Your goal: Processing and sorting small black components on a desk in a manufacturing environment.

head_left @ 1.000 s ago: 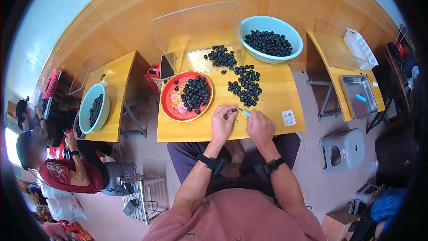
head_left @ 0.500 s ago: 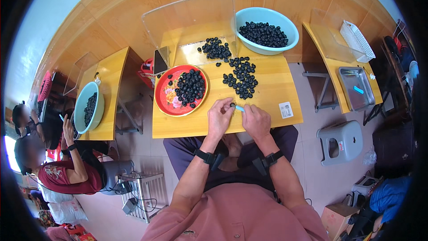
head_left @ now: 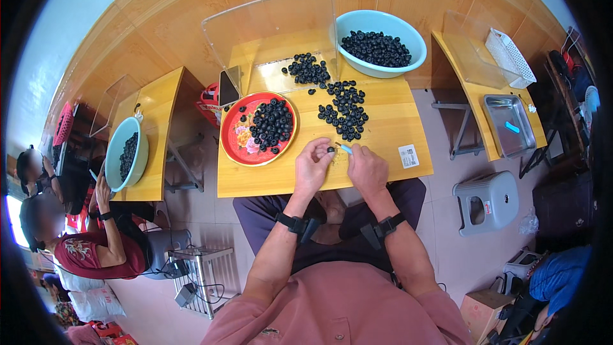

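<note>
In the head view, a small dark round piece (head_left: pixel 331 149) is held at the lower middle of the frame, pinched between the thumb and fingers of the left hand (head_left: pixel 311 165). A slim tool with a pale blue handle (head_left: pixel 347 149) is gripped in the right hand (head_left: pixel 367 169), its dark end pointed toward the piece. Whether that end touches the piece cannot be told for certain at this size. Because the piece is round and is secured by the fingertips alone, it could be spun or squeezed loose if pressed off-centre; the tool could then be driven into the left fingertips, which lie just beside its end.

Pale crumbs (head_left: pixel 336 158) are scattered below on the yellow surface (head_left: pixel 389 121); they could be smeared onto the pieces. At centre, a loose cluster of pieces (head_left: pixel 345 108) is spread with no rim around it, so pieces could be rolled away by a brushing wrist. To the left, a red plate (head_left: pixel 228 150) is heaped with pieces on its right side; near the surface's left edge, it could be tipped by a knock. In the upper right, a light blue basin (head_left: pixel 418 64) is filled with more.
</note>
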The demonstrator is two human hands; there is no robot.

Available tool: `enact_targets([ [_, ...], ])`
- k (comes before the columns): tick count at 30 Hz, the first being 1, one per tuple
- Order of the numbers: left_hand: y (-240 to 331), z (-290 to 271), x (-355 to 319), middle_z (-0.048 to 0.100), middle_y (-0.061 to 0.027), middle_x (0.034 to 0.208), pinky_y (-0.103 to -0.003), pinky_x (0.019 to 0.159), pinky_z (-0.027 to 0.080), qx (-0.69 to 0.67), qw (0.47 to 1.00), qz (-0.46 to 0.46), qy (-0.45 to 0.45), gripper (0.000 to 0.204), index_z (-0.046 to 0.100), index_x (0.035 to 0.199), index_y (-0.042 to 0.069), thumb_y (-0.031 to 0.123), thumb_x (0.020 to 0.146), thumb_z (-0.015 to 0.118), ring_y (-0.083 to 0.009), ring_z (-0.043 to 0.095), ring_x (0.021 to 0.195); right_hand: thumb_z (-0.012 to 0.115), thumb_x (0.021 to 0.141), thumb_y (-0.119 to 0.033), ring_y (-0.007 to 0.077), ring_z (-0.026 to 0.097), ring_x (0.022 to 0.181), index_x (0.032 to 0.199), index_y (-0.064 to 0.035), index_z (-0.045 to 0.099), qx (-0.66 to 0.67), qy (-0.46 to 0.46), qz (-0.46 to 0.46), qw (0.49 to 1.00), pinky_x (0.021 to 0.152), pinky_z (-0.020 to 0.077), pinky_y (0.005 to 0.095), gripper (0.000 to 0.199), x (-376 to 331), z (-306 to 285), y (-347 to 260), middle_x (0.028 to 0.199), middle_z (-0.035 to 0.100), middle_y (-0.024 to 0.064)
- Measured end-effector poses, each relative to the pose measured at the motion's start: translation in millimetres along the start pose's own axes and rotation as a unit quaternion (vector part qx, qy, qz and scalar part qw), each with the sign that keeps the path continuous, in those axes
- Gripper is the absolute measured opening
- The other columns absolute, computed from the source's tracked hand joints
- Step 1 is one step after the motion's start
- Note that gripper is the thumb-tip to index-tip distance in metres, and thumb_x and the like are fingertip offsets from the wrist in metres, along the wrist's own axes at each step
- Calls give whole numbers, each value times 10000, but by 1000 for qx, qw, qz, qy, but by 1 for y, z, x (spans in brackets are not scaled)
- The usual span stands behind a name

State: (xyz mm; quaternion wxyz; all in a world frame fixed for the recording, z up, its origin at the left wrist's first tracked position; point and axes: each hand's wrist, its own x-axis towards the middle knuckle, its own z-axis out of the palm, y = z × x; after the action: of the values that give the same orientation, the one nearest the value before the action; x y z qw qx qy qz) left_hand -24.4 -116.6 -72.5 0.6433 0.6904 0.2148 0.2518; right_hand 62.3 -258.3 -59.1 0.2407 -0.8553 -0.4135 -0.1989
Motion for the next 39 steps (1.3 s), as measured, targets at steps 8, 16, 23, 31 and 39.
enact_targets([
  [8, -2, -5, 0, 645, -25, 1079, -231, 861, 524, -8, 1000, 12, 15, 251, 702, 1179, -32, -61, 931, 732, -80, 629, 922, 639, 962, -205, 307, 671, 621, 859, -104, 603, -13, -13, 22, 1000, 555, 540, 434, 149, 1, -1, -1, 716, 606, 92],
  [16, 1, -6, -4, 636, -33, 1065, -238, 812, 506, 7, 998, 59, 33, 151, 733, 1063, -7, -54, 920, 746, -91, 606, 891, 673, 926, -209, 312, 665, 656, 885, -102, 612, 2, -8, 33, 999, 579, 534, 440, 130, -3, -3, -1, 752, 607, 93],
  [23, 31, -46, 17, 688, -79, 1006, -296, 792, 531, 157, 954, 185, 177, 182, 729, 1052, 23, -49, 885, 729, -184, 654, 896, 681, 914, -196, 318, 652, 660, 860, -95, 582, 40, 33, 41, 998, 574, 518, 452, 152, -6, 1, 3, 750, 592, 99],
  [31, 49, -46, 50, 678, -159, 981, -399, 810, 553, 325, 913, 230, 84, 198, 737, 1033, 13, 59, 848, 792, -325, 663, 924, 674, 910, -188, 325, 632, 651, 847, -90, 562, 45, 66, 42, 996, 585, 509, 459, 162, -6, -1, 3, 736, 576, 101],
  [39, 30, 24, 41, 683, -174, 918, -448, 806, 544, 399, 905, 148, -4, 289, 743, 928, 2, 237, 815, 868, -359, 662, 892, 678, 905, -195, 341, 618, 649, 849, -88, 551, 59, 81, 48, 994, 585, 493, 480, 176, -8, 2, 5, 734, 567, 109],
])
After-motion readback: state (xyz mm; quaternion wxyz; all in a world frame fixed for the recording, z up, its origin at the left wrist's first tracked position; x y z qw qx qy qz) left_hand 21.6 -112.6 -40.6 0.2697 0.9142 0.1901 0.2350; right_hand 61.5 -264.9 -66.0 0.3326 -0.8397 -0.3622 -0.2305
